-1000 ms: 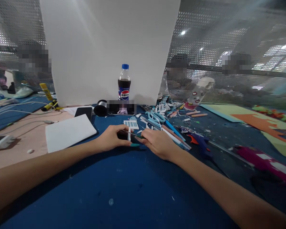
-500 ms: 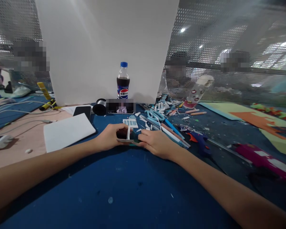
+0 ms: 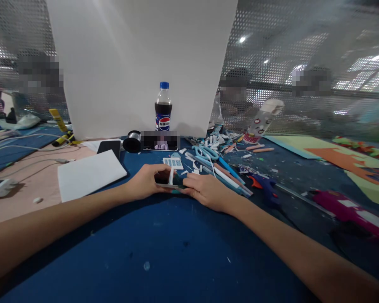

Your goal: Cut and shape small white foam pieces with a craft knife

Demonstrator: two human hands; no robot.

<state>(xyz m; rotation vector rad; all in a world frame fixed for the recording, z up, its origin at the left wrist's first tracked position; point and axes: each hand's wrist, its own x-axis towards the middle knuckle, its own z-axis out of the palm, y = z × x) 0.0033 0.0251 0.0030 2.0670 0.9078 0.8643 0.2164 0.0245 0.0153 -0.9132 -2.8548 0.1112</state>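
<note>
At the middle of the blue tabletop my left hand (image 3: 145, 181) curls around the left side of a small cardboard piece (image 3: 171, 176). A thin white strip stands up in the middle of it, and a greenish part shows beside the strip. From the other side my right hand (image 3: 202, 189) pinches the piece, fingers bent over its right edge. Much of the piece is covered by my fingers, so its full shape is hidden. Just behind it lies a white card with blue marks (image 3: 173, 163).
Behind stand a cola bottle (image 3: 163, 111), a phone (image 3: 160, 142) and a black spool (image 3: 132, 142). To the right are light-blue scissors (image 3: 205, 152), pens, paper scraps, a blue glue gun (image 3: 267, 187) and a magenta tool (image 3: 350, 210). White sheets (image 3: 90, 174) lie left.
</note>
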